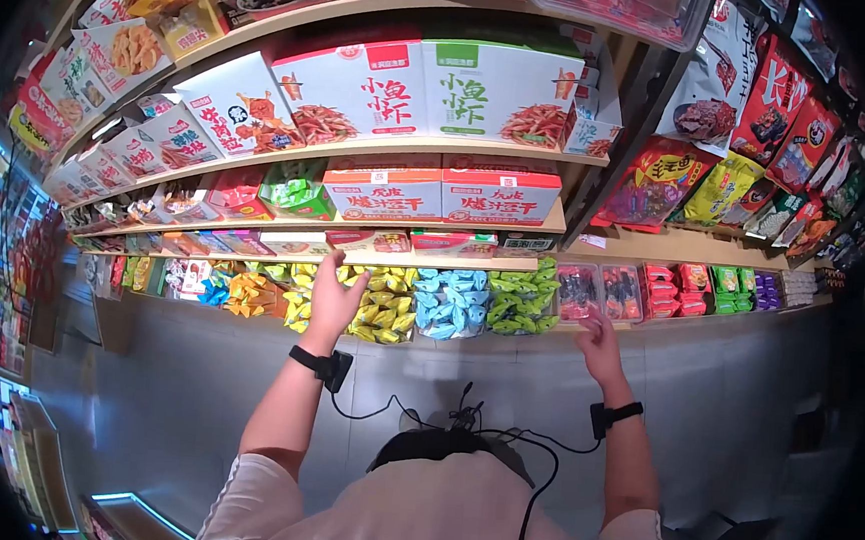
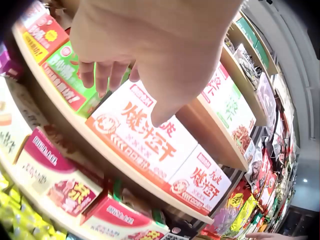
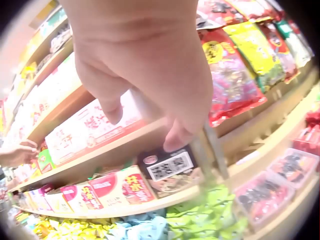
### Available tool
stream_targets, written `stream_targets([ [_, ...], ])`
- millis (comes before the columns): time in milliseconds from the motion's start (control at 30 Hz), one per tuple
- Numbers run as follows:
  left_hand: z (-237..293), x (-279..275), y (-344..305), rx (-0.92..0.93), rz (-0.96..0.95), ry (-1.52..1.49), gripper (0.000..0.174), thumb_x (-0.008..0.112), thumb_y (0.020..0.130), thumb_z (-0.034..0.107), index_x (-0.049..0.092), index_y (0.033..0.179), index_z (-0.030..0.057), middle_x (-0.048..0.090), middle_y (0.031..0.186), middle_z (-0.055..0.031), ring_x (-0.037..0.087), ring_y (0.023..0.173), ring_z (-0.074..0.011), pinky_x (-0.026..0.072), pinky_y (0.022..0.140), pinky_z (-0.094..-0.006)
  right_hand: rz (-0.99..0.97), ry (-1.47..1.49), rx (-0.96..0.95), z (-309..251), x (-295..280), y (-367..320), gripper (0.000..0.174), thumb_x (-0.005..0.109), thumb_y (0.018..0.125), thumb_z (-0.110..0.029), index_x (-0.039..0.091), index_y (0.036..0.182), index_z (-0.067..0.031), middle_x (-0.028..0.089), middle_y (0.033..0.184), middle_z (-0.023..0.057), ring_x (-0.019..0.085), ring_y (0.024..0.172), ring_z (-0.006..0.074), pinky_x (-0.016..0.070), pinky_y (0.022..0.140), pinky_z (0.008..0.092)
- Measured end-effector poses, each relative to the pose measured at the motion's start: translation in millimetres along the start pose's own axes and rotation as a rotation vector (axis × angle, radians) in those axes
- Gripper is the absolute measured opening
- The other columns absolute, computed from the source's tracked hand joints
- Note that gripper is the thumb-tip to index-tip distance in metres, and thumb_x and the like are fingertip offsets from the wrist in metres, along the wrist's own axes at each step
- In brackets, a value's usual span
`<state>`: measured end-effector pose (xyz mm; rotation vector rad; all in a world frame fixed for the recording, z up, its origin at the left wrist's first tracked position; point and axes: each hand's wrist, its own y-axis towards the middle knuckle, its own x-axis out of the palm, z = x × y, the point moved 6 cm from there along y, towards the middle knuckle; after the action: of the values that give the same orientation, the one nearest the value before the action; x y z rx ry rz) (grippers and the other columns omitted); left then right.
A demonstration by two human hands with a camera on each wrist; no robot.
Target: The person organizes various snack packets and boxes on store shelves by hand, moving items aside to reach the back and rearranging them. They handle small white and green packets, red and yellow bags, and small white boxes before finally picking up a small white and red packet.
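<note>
My left hand (image 1: pixel 336 298) is raised before the lower shelves, fingers extended and thumb apart, holding nothing. In the left wrist view that hand (image 2: pixel 145 55) hangs in front of a white and orange box (image 2: pixel 145 132) and a green box (image 2: pixel 70 75); contact cannot be told. My right hand (image 1: pixel 600 347) is held up near the clear tubs (image 1: pixel 579 290), with loosely bent fingers and nothing in them. The right wrist view has it (image 3: pixel 145 75) over a black box (image 3: pixel 170 170) and the shelf edge, nothing gripped.
Yellow packets (image 1: pixel 380 301), blue packets (image 1: pixel 450 301) and green packets (image 1: pixel 523 296) fill the bottom row. Large white boxes (image 1: pixel 350 89) stand on a shelf above. Hanging bags (image 1: pixel 649 180) are at the right. Grey floor (image 1: pixel 185 373) lies behind, and cables (image 1: pixel 538 478) trail by the body.
</note>
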<state>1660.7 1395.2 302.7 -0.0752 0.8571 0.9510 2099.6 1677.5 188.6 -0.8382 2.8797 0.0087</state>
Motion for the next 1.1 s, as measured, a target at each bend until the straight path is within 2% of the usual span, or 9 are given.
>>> stream_targets([
  [67,17,-30,40,0.140,0.077,0.004,0.071,0.079,0.076,0.022,0.043,0.132,-0.0012,0.051,0.127,-0.0241,0.050,0.120,-0.0388,0.0419,0.101,-0.0435,0.057,-0.086,-0.098,-67,56,27,0.077,0.074,0.082,-0.011,0.029,0.145,-0.0015,0.050,0.132,0.0145,0.057,0.099,0.0130,0.0489,0.081,0.0270],
  [200,39,-47,89,0.239,0.114,0.075,0.077,0.081,0.073,0.026,0.043,0.137,0.0080,0.039,0.138,-0.0262,0.038,0.129,-0.0436,0.0346,0.106,-0.0500,0.193,-0.373,-0.328,-137,130,68,0.088,0.080,0.076,-0.022,0.031,0.148,-0.0080,0.039,0.144,0.0215,0.038,0.133,0.0351,0.0355,0.107,0.0423],
  [300,52,-36,108,0.296,0.145,0.278,0.074,0.080,0.071,0.037,0.050,0.132,0.0093,0.039,0.140,-0.0264,0.031,0.134,-0.0433,0.0228,0.110,-0.0555,0.305,-0.744,-0.500,-197,160,82,0.082,0.078,0.076,-0.029,0.038,0.146,-0.0150,0.033,0.150,0.0183,0.028,0.139,0.0429,0.0255,0.112,0.0518],
  [333,63,-34,109,0.352,0.208,0.316,0.065,0.079,0.072,0.037,0.056,0.126,0.0093,0.044,0.135,-0.0233,0.034,0.131,-0.0405,0.0228,0.110,-0.0546,0.312,-0.746,-0.502,-213,169,85,0.082,0.078,0.076,-0.029,0.038,0.146,-0.0150,0.033,0.150,0.0183,0.028,0.139,0.0429,0.0255,0.112,0.0518],
  [433,104,-10,113,0.576,0.116,0.319,0.055,0.077,0.073,0.037,0.063,0.119,0.0090,0.053,0.122,-0.0156,0.042,0.124,-0.0329,0.0240,0.109,-0.0556,0.315,-1.068,-0.571,-243,196,98,0.070,0.074,0.079,-0.038,0.047,0.141,-0.0223,0.032,0.153,0.0104,0.026,0.140,0.0425,0.0149,0.109,0.0693],
  [533,127,15,128,0.414,-0.081,0.389,0.051,0.072,0.077,0.044,0.066,0.114,0.0096,0.064,0.104,-0.0137,0.055,0.107,-0.0322,0.0349,0.100,-0.0525,0.244,-1.118,-0.454,-243,211,120,0.069,0.073,0.078,-0.048,0.052,0.137,-0.0212,0.039,0.148,0.0105,0.029,0.139,0.0437,0.0164,0.107,0.0707],
  [633,141,43,130,0.517,-0.059,0.299,0.044,0.069,0.079,0.044,0.069,0.107,0.0098,0.068,0.092,-0.0123,0.062,0.093,-0.0307,0.0448,0.084,-0.0444,0.192,-1.050,-0.390,-232,218,134,0.067,0.071,0.079,-0.051,0.053,0.136,-0.0198,0.045,0.143,0.0119,0.027,0.139,0.0443,0.0164,0.106,0.0735],
  [733,144,53,123,0.638,0.076,0.299,0.038,0.066,0.082,0.045,0.072,0.107,0.0165,0.068,0.089,-0.0079,0.062,0.087,-0.0265,0.0426,0.082,-0.0433,0.189,-1.011,-0.386,-228,221,135,0.060,0.069,0.083,-0.046,0.055,0.134,-0.0180,0.047,0.141,0.0122,0.027,0.139,0.0449,0.0176,0.105,0.0748],
  [1100,148,55,123,0.751,0.195,0.347,0.032,0.068,0.084,0.040,0.072,0.107,0.0189,0.065,0.084,-0.0039,0.059,0.078,-0.0242,0.0402,0.070,-0.0404,0.235,-0.982,-0.448,-221,218,142,0.049,0.067,0.084,-0.038,0.059,0.128,-0.0178,0.052,0.132,0.0119,0.033,0.133,0.0463,0.0201,0.103,0.0757],
])
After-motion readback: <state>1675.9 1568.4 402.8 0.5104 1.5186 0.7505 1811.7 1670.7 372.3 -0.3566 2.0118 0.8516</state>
